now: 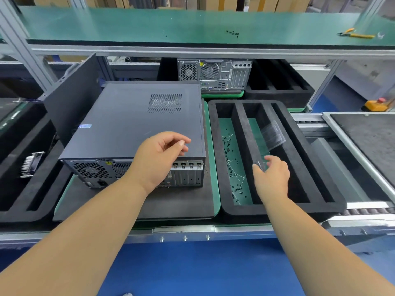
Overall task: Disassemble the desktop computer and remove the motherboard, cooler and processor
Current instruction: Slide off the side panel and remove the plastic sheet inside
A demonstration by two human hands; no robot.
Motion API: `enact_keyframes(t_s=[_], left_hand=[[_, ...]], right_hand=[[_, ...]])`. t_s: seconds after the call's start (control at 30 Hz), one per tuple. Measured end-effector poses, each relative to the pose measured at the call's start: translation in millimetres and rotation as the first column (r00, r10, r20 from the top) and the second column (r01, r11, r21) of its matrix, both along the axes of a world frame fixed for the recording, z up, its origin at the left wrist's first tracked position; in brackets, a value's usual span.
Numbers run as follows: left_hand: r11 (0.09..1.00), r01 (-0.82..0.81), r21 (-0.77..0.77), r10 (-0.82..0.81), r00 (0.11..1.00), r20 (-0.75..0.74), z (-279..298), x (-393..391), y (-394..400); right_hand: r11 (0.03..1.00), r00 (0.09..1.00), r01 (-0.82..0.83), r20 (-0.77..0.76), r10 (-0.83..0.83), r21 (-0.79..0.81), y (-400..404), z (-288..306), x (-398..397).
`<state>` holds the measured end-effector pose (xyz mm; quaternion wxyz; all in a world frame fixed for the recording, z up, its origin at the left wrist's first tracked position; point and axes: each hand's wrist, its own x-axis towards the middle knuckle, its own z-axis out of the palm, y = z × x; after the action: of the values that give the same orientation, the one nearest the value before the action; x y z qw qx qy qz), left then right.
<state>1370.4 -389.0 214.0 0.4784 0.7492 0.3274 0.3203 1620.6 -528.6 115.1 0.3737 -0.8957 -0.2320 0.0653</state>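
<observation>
The computer [136,124] lay on its side, rear panel toward the person, likely so its screws faced them. The left hand [157,160] curled over its near edge, seemingly gripping nothing. Right hand [271,176] pinched something small, clear, over the tray [277,212].

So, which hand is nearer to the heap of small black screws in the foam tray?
Right. The right hand hovers just right of the screws, over the foam tray; the left hand is at the computer case.

A left hand [159,159] rests loosely curled on the dark grey metal desktop computer case [136,127], while the right hand [271,176] hovers over the black foam compartment tray [320,167].
</observation>
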Motion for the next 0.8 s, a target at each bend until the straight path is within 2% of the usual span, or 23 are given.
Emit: enact_keyframes(t_s=[0.17,0.33,0.43,0.6,0.7,0.8], left_hand=[[0.926,0.008,0.378,0.076,0.976,-0.206,-7,-49,29],[0.870,0.105,0.482,0.115,0.907,-0.406,-11,-100,64],[0.839,0.160,0.520,0.138,0.862,-0.488,-16,-127,80],[0.802,0.222,0.554,0.189,0.786,-0.589,-26,-166,106],[0.751,0.292,0.592,0.237,0.718,-0.654,-31,-172,120],[0.713,0.346,0.610,0.251,0.685,-0.683,-36,-168,130]], right_hand=[[0.951,0.953,-0.265,0.195,0.233,0.160,40,59,-66],[0.863,0.823,-0.505,0.315,0.473,0.023,74,82,-132],[0.789,0.714,-0.609,0.373,0.592,-0.088,91,81,-164],[0.692,0.586,-0.609,0.368,0.722,-0.387,117,73,-194],[0.653,0.587,-0.533,0.322,0.743,-0.538,125,68,-195],[0.631,0.596,-0.475,0.303,0.744,-0.613,130,65,-192]])
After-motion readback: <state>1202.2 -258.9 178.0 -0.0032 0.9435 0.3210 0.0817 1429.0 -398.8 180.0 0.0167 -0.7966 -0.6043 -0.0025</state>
